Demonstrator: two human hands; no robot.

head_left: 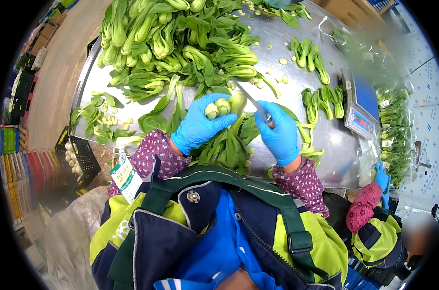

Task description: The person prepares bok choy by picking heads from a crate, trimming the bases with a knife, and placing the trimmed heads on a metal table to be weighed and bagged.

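Note:
My left hand (196, 126), in a blue glove, is closed around several heads of bok choy (223, 106), their pale stem ends facing up. Their leaves seem to hang down below the hand. In my right hand (279, 136), also gloved in blue, is a knife (249, 97). Its blade slants up and to the left, close beside the held stems; whether it touches them I cannot tell. A big heap of bok choy (154, 36) lies beyond my hands on the steel table (338, 162). Cut stem ends (283, 62) are scattered near the blade.
Small bunches of bok choy (321, 104) lie at the right, beside a digital scale (362, 104). Bagged greens (396, 125) line the table's far right. Trimmed leaves (91, 116) lie at left, above a black crate (81, 157). A co-worker (379, 237) stands at lower right.

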